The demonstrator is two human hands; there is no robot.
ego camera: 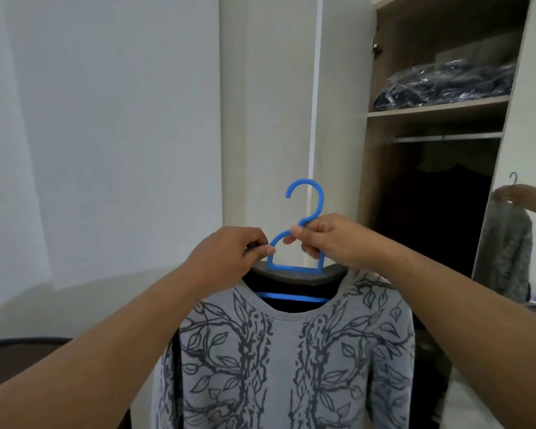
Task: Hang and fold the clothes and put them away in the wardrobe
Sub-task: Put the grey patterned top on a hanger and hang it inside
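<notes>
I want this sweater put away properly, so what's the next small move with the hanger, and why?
Probably carry it right and lift the blue hanger hook over the wardrobe rail. The grey patterned sweater already sits on it, the right hand pinches the neck, the left hand grips the shoulder, and the rail looks free.

The sweater [291,360] runs off the bottom edge below both hands, so its hem and cuffs are out of sight. Its collar hides the shoulders of the blue hanger [294,267], of which only a strip of the crossbar shows in the neck opening. The left hand [229,258] covers what its fingertips pinch at the collar. Beyond the right hand [328,239], the dark clothes under the wardrobe rail [446,137] are too dim to make out. On the shelf [437,109] above, the bagged bundle's contents are unclear.
</notes>
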